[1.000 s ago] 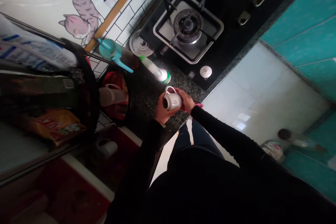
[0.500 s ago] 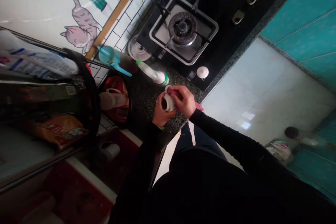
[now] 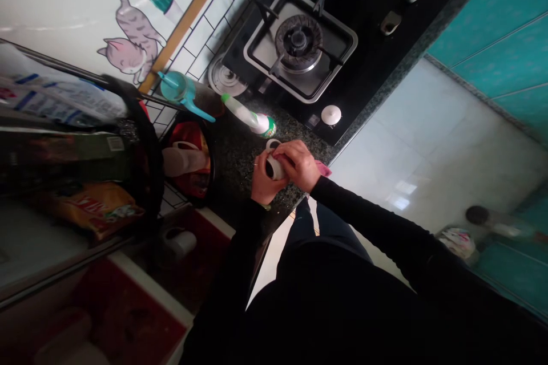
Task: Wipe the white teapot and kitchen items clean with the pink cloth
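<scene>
Over the counter, my left hand [image 3: 264,182] is wrapped round a small white lidless pot [image 3: 276,168] with a looped handle, tilted so its dark mouth faces left. My right hand [image 3: 299,165] is closed against the pot's upper side, by the handle. A pink cloth in its fingers is almost wholly hidden now. More pink cloth [image 3: 322,168] shows past my right wrist, at the counter's edge. A round white lid [image 3: 331,115] lies on the corner of the black stove.
A white spray-type bottle with green ends [image 3: 250,117] lies just beyond my hands. Further off are the gas burner [image 3: 298,40], a blue handled jug [image 3: 177,88] and a stacked metal lid [image 3: 225,78]. A rack with packets [image 3: 103,208] and a pale cup [image 3: 184,159] stand left.
My right fingers have shifted slightly left and curl more over the pot, covering the pink cloth that showed before. The pot's handle ring shows more openly. My left hand keeps its hold.
</scene>
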Demonstrator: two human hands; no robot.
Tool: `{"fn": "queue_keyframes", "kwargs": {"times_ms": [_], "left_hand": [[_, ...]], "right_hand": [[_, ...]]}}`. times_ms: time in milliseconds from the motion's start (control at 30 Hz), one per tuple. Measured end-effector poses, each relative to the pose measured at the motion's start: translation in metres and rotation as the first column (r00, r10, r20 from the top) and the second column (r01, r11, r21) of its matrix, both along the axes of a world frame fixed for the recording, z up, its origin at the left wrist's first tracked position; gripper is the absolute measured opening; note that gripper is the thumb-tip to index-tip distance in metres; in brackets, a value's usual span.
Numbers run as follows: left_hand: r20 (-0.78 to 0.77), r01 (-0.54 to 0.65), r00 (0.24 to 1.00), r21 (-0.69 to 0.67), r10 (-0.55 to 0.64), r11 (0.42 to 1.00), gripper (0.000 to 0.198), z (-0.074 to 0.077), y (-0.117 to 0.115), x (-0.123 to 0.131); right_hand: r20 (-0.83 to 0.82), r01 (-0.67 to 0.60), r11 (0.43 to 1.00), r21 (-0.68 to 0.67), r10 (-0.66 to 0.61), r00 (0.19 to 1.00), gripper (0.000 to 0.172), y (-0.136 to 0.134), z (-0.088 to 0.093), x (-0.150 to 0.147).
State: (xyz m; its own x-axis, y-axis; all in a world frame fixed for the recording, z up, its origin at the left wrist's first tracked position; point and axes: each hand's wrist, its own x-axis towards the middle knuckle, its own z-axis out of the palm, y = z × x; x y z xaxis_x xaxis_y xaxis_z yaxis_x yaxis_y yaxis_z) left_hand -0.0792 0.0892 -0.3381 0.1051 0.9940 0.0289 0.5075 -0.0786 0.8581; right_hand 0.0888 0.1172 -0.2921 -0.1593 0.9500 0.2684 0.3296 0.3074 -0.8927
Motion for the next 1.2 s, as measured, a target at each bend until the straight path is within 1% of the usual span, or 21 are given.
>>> {"fn": "queue_keyframes", "kwargs": {"times_ms": [67,133,167,233,300,400,500,533,567,633,667,700,733,767,833,867,933,967,1033,1133,1200], "left_hand": [[0.013,0.000,1.000,0.012,0.000,1.000,0.075,-0.002,0.001,0.001],[0.021,-0.003,1.000,0.015,0.003,1.000,0.068,-0.005,0.001,0.001],[0.020,-0.006,1.000,0.005,0.006,1.000,0.070,-0.006,0.001,0.000],[0.012,-0.029,0.999,-0.029,0.030,0.999,0.082,-0.009,0.000,-0.001],[0.012,-0.081,0.997,-0.054,0.082,0.995,0.092,-0.011,-0.003,-0.001],[0.038,-0.148,0.988,-0.086,0.151,0.985,0.096,-0.012,-0.006,-0.001],[0.148,-0.157,0.972,-0.165,0.182,0.974,0.095,-0.007,-0.008,0.001],[0.201,-0.164,0.959,-0.188,0.201,0.968,0.095,-0.003,-0.008,0.001],[0.248,-0.176,0.943,-0.201,0.224,0.964,0.095,0.000,-0.007,0.001],[0.301,-0.208,0.917,-0.199,0.261,0.958,0.096,0.006,-0.006,0.000],[0.309,-0.221,0.912,-0.189,0.271,0.957,0.096,0.007,-0.004,0.000],[0.311,-0.230,0.909,-0.181,0.278,0.956,0.097,0.007,-0.003,-0.001],[0.314,-0.234,0.906,-0.181,0.282,0.955,0.097,0.007,-0.002,-0.002],[0.326,-0.231,0.902,-0.191,0.283,0.954,0.098,0.005,-0.001,-0.003],[0.376,-0.203,0.885,-0.224,0.277,0.953,0.095,-0.001,0.000,-0.004],[0.399,-0.188,0.876,-0.236,0.271,0.953,0.090,-0.004,0.000,-0.004],[0.425,-0.162,0.869,-0.241,0.254,0.957,0.082,-0.007,0.001,-0.003],[0.419,-0.155,0.874,-0.236,0.244,0.959,0.081,-0.007,0.001,-0.003],[0.378,-0.155,0.896,-0.228,0.234,0.961,0.087,-0.003,0.002,-0.001],[0.363,-0.152,0.901,-0.246,0.236,0.957,0.090,0.004,0.003,0.000],[0.417,-0.135,0.875,-0.278,0.246,0.951,0.086,0.007,0.003,0.001]], "right_hand": [[0.023,-0.052,0.999,0.003,0.051,0.998,0.020,-0.003,0.003,-0.006],[0.038,-0.078,0.997,-0.009,0.078,0.996,0.020,-0.003,0.002,-0.010],[0.037,-0.067,0.998,-0.017,0.068,0.997,0.021,-0.003,0.000,-0.011],[0.016,-0.033,0.999,-0.038,0.033,0.999,0.023,0.000,-0.007,-0.010],[-0.010,0.007,0.997,-0.072,-0.008,1.000,0.023,0.001,-0.015,-0.007],[-0.050,0.049,0.986,-0.157,-0.058,0.997,0.021,0.001,-0.021,-0.001],[-0.138,0.076,0.959,-0.273,-0.117,0.984,0.019,0.002,-0.027,0.003],[-0.187,0.098,0.934,-0.344,-0.171,0.967,0.021,0.004,-0.030,0.004],[-0.238,0.127,0.891,-0.436,-0.251,0.938,0.025,0.007,-0.033,0.006],[-0.310,0.158,0.763,-0.626,-0.430,0.848,0.037,0.013,-0.037,0.009],[-0.331,0.150,0.710,-0.688,-0.491,0.806,0.043,0.015,-0.037,0.009],[-0.350,0.137,0.687,-0.713,-0.518,0.781,0.048,0.015,-0.035,0.009],[-0.370,0.122,0.703,-0.700,-0.504,0.781,0.052,0.013,-0.029,0.008],[-0.390,0.095,0.756,-0.648,-0.437,0.811,0.054,0.010,-0.022,0.005],[-0.362,0.010,0.890,-0.456,-0.196,0.911,0.052,-0.003,-0.004,-0.002],[-0.294,-0.067,0.939,-0.338,-0.037,0.955,0.050,-0.010,0.004,-0.007],[-0.125,-0.157,0.972,-0.176,0.136,0.983,0.047,-0.020,0.011,-0.014],[-0.061,-0.164,0.976,-0.140,0.157,0.986,0.046,-0.022,0.010,-0.017],[-0.025,-0.113,0.982,-0.149,0.110,0.994,0.048,-0.018,0.001,-0.019],[-0.149,-0.012,0.967,-0.255,-0.026,0.989,0.056,-0.001,-0.022,-0.021],[-0.286,-0.032,0.946,-0.322,-0.065,0.956,0.060,0.010,-0.035,-0.023]]}}
